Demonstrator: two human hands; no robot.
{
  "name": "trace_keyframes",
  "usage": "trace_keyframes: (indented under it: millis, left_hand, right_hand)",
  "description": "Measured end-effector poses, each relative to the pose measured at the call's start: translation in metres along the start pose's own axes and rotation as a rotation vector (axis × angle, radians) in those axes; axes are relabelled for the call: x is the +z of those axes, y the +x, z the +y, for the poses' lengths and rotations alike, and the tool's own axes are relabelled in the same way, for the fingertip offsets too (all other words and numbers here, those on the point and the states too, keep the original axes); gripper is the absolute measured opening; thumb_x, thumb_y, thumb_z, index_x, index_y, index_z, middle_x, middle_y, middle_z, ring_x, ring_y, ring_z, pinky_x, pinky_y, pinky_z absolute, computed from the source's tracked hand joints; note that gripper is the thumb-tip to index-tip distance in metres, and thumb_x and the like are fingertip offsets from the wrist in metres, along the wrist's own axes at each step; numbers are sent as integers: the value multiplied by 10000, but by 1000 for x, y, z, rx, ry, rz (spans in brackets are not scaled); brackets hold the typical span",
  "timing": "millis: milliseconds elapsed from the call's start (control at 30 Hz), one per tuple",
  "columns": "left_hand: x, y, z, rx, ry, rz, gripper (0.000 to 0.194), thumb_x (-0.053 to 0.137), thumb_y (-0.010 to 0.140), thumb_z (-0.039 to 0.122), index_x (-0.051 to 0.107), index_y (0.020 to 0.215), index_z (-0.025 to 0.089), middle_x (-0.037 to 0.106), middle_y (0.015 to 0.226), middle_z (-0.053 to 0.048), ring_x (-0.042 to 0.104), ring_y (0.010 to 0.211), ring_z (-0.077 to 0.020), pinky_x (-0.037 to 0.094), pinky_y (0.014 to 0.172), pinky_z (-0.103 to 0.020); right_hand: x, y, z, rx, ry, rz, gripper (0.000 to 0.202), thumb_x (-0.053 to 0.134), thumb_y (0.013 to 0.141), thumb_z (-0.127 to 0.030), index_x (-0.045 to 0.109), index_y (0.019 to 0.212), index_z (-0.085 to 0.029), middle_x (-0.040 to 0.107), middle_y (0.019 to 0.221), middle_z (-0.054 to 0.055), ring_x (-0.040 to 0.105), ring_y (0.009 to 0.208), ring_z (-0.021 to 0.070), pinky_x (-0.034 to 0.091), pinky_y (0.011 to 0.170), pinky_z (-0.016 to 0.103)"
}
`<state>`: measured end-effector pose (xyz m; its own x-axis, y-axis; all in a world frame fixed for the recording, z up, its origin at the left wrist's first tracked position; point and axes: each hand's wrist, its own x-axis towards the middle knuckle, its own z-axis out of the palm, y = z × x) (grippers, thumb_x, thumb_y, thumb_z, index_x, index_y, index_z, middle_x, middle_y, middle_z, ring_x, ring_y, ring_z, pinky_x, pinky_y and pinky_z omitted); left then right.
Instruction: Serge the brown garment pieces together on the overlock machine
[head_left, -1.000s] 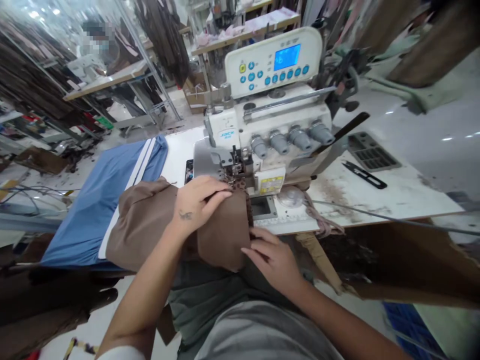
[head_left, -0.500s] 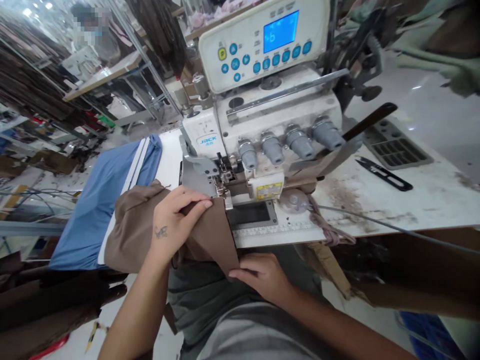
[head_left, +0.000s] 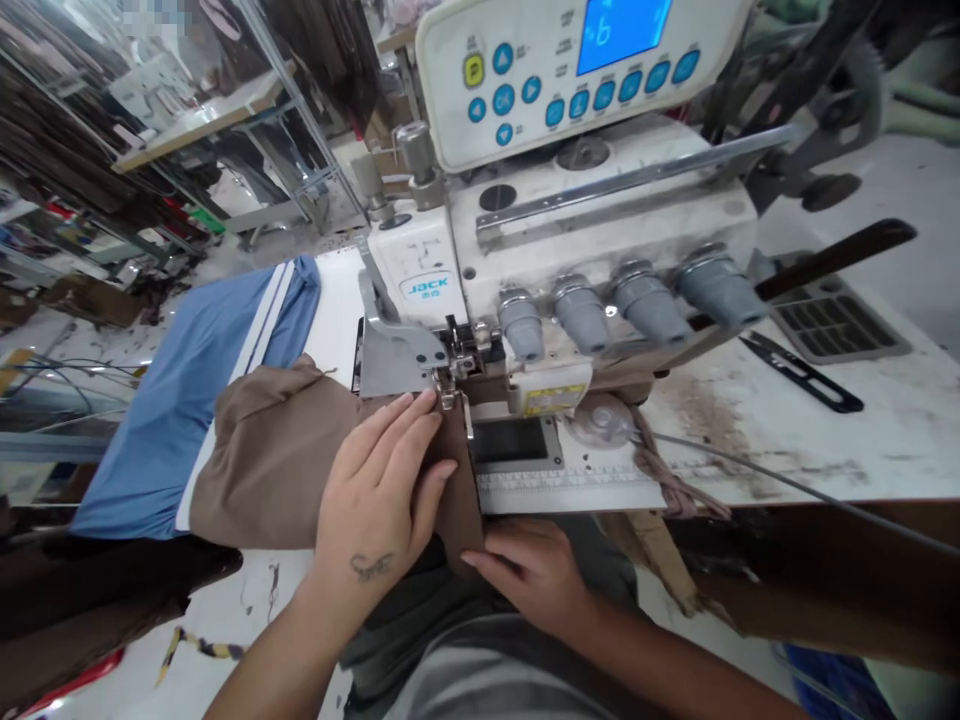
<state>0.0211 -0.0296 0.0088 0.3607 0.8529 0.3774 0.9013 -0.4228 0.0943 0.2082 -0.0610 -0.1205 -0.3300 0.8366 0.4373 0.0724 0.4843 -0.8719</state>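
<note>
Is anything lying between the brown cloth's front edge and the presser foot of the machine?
Nothing visible. The brown cloth runs flat right up to the presser foot, with the left hand pressing it from above and the right hand gripping its lower edge at the table front.

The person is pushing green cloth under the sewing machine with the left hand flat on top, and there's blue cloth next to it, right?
Not quite: the head view shows the cloth under the left hand is brown, not green. The hand does lie flat on it at the sewing machine, and the blue cloth lies beside it.
</note>
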Motion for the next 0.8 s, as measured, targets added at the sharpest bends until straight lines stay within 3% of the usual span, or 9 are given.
trace_keyframes:
  millis: [133, 267, 367, 433, 500, 567, 667, 733, 800]
  left_hand:
    - [2, 6, -6, -39, -42, 6, 249, 605, 1020, 182, 596, 1268, 172, 626, 1528, -89, 552, 1444, -219, 403, 1237, -342]
    - [-6, 21, -17, -81, -18, -19, 298, 549, 1043, 234, 558, 1333, 165, 688, 1397, -112, 593, 1401, -246, 472, 1141, -349]
    - [-11, 42, -31, -154, 10, -95, 160, 553, 1041, 305, 579, 1154, 195, 730, 1048, -61, 734, 1070, -247, 548, 876, -330]
    - [-10, 57, -45, -193, 43, -119, 142, 595, 1016, 352, 574, 1031, 212, 696, 904, -25, 725, 842, -228, 516, 728, -315]
    - [-4, 70, -60, -208, 84, -116, 169, 643, 977, 373, 603, 980, 210, 691, 838, -19, 705, 767, -236, 482, 668, -313]
    - [0, 74, -72, -239, 113, -27, 161, 681, 949, 355, 657, 978, 198, 718, 842, -32, 716, 774, -249, 481, 657, -311]
    - [-4, 58, -72, -213, 82, 278, 193, 644, 993, 247, 702, 1169, 193, 779, 995, -63, 755, 865, -233, 547, 712, -305]
    - [-12, 34, -59, -19, -28, 257, 324, 602, 1028, 209, 662, 1346, 225, 796, 1108, -61, 775, 946, -205, 600, 788, -289]
    - [-18, 10, -42, 172, -82, 100, 401, 677, 1007, 270, 652, 1406, 241, 790, 1196, -64, 776, 1044, -210, 623, 889, -289]
  right_hand:
    - [-2, 6, -7, -9, -16, -23, 453, 598, 1094, -346, 634, 671, -190, 610, 553, -19, 540, 504, 96, 379, 558, 232]
    - [-6, 24, -14, -18, 48, 16, 406, 614, 1080, -295, 616, 686, -198, 595, 560, -32, 517, 499, 88, 369, 545, 225]
    - [-9, 45, -16, -8, 55, 63, 449, 623, 1072, -297, 549, 640, -201, 522, 536, -47, 462, 488, 83, 337, 524, 231]
    - [-11, 59, -17, 6, 64, 76, 485, 616, 1075, -320, 522, 615, -200, 489, 527, -50, 446, 491, 82, 329, 521, 234]
    - [-12, 72, -17, 17, 96, 106, 474, 619, 1073, -338, 546, 626, -197, 493, 531, -51, 458, 498, 82, 338, 524, 230]
    - [-14, 81, -16, 29, 135, 145, 396, 647, 1056, -332, 609, 686, -194, 546, 562, -48, 489, 512, 81, 358, 532, 219]
    - [-15, 83, -16, 57, 170, 168, 279, 692, 1022, -302, 657, 767, -193, 595, 608, -47, 521, 532, 79, 376, 541, 207]
    - [-14, 78, -16, 71, 166, 131, 326, 692, 1015, -297, 617, 716, -193, 547, 591, -53, 496, 532, 80, 356, 535, 214]
    - [-13, 71, -16, 62, 150, 66, 418, 659, 1026, -290, 531, 640, -194, 481, 571, -56, 446, 529, 81, 324, 529, 227]
